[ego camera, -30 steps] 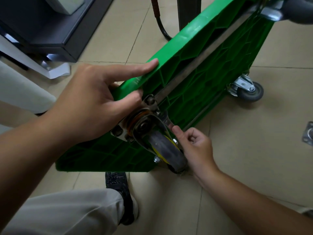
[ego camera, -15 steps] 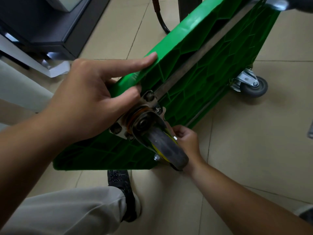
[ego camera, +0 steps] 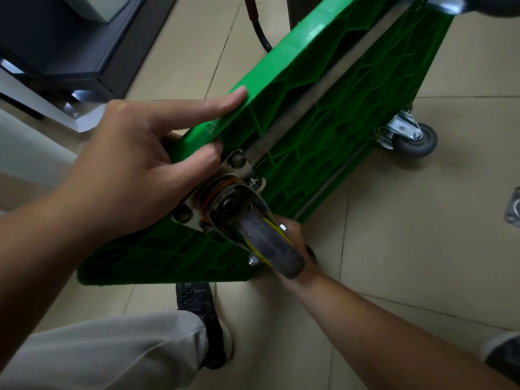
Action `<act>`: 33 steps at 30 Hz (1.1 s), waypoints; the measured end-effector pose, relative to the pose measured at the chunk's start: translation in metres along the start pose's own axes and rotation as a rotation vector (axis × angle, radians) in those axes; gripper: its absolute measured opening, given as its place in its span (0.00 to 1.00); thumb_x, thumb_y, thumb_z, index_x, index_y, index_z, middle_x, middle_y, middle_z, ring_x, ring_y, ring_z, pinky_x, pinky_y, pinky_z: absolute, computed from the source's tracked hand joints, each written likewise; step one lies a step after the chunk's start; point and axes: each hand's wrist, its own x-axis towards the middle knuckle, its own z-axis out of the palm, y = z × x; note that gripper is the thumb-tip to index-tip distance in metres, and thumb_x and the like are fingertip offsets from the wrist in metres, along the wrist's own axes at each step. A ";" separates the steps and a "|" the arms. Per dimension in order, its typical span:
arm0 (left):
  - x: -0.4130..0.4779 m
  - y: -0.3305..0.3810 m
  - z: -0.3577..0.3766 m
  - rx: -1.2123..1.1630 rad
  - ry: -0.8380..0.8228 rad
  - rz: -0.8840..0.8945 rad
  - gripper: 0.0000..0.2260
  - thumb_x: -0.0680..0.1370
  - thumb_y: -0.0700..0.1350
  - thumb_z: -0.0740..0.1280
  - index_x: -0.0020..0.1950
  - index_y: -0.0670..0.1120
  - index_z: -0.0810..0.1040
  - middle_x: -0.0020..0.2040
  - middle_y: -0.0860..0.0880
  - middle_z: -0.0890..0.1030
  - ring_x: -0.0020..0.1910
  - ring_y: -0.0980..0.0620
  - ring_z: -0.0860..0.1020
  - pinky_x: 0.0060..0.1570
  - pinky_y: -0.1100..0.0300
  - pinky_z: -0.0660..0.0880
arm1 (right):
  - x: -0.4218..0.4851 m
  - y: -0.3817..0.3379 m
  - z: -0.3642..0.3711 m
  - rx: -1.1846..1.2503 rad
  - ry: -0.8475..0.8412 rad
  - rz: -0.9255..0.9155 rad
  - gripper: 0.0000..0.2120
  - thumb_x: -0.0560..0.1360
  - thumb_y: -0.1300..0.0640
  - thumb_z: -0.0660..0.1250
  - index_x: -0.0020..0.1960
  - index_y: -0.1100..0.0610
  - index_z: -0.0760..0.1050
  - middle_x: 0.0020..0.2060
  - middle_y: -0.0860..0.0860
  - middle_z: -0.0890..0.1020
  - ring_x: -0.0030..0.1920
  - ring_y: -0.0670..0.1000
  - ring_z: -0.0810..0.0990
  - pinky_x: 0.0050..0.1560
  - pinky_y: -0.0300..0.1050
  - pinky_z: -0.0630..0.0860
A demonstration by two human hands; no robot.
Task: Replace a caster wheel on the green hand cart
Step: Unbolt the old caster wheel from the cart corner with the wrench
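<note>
1. Change: the right hand [ego camera: 298,235] has moved from beside the caster [ego camera: 267,243] to behind its wheel. Its grip is hidden; cannot tell. Judged: it is reaching a mounting bolt.
2. The left hand [ego camera: 135,175] grasps the edge of the cart [ego camera: 323,114], which is tilted on the floor [ego camera: 394,263].
3. Count: three casters, including the lower caster [ego camera: 413,139] and top caster [ego camera: 450,4]; one loose plate [ego camera: 516,206]; two hands.

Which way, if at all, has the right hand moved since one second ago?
Yes. The right hand slid left, from beside the caster wheel to partly behind it.
</note>
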 end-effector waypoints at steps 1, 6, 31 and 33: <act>0.000 0.001 0.000 -0.001 -0.003 -0.001 0.21 0.80 0.47 0.71 0.70 0.65 0.77 0.45 0.77 0.80 0.31 0.65 0.69 0.29 0.67 0.72 | 0.004 0.002 0.001 -0.013 0.007 0.029 0.25 0.83 0.67 0.60 0.34 0.48 0.81 0.40 0.48 0.84 0.45 0.46 0.83 0.51 0.41 0.80; 0.001 0.001 -0.002 -0.012 -0.023 0.016 0.23 0.80 0.45 0.71 0.71 0.65 0.77 0.52 0.77 0.79 0.36 0.55 0.77 0.32 0.57 0.78 | 0.015 0.000 -0.021 -0.172 0.309 -0.205 0.26 0.66 0.31 0.73 0.31 0.55 0.77 0.27 0.53 0.76 0.29 0.44 0.73 0.31 0.36 0.69; 0.002 0.006 -0.002 -0.058 -0.022 0.020 0.22 0.77 0.46 0.69 0.71 0.59 0.77 0.66 0.61 0.78 0.61 0.58 0.82 0.60 0.54 0.80 | -0.005 0.002 -0.036 -0.146 0.311 -0.381 0.21 0.73 0.41 0.72 0.31 0.54 0.71 0.25 0.41 0.70 0.27 0.39 0.67 0.30 0.30 0.65; 0.002 0.007 -0.001 -0.050 -0.023 0.019 0.22 0.77 0.47 0.69 0.71 0.61 0.77 0.66 0.62 0.78 0.59 0.57 0.83 0.58 0.51 0.81 | -0.001 0.003 -0.029 -0.092 0.310 -0.365 0.23 0.72 0.41 0.73 0.31 0.58 0.71 0.25 0.42 0.70 0.27 0.39 0.67 0.29 0.30 0.65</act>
